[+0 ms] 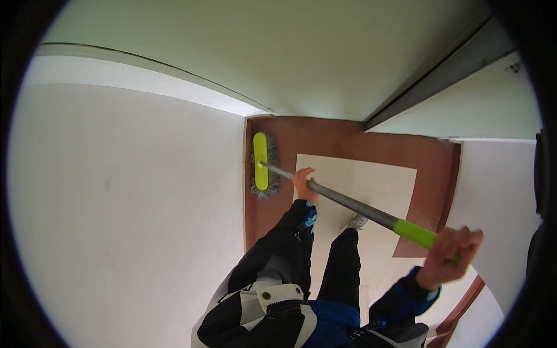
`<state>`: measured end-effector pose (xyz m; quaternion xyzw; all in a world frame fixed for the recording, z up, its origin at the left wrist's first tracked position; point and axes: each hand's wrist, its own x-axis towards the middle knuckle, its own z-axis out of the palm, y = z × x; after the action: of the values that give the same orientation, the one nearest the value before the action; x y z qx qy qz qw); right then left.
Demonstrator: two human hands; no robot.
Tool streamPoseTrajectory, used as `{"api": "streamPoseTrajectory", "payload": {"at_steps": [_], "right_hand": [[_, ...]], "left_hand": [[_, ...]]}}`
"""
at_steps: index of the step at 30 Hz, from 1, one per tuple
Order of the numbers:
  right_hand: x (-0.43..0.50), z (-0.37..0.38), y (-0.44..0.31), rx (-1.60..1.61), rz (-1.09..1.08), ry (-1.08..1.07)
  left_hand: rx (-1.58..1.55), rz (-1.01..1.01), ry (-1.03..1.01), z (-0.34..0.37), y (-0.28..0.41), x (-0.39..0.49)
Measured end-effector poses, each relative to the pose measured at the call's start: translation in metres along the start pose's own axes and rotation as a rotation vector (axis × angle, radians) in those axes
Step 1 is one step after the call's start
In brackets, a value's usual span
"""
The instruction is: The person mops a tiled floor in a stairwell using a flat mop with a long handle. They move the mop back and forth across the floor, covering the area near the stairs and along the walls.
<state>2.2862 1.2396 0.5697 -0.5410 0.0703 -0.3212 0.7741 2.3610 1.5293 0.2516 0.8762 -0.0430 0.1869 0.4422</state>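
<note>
A mop with a grey telescopic pole (pixel 357 206) runs slantwise across the view. My left hand (pixel 303 185) is closed round the pole's lower part, not far above the mop head. Around the bright green grip (pixel 415 234) at the upper end, my right hand (pixel 452 256) is clenched. The mop head, a lime-green plate (pixel 260 161) with a grey shaggy pad (pixel 273 167), lies on the reddish-brown floor border (pixel 285 217), close beside the skirting at the left wall.
A white wall (pixel 130 195) rises on the left and another (pixel 491 182) on the right. Pale green door-like panels (pixel 261 52) stand ahead, with a dark gap at the right. Cream tiles (pixel 357 174) cover the middle floor, where my shoe (pixel 358 221) shows.
</note>
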Motion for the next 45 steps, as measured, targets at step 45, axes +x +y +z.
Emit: {"api": "streamPoseTrajectory", "payload": {"at_steps": [45], "right_hand": [[-0.048,0.109,-0.110,0.140,-0.116,-0.650]], "left_hand": [[-0.254,0.170,-0.814,-0.107,0.028,0.056]]}}
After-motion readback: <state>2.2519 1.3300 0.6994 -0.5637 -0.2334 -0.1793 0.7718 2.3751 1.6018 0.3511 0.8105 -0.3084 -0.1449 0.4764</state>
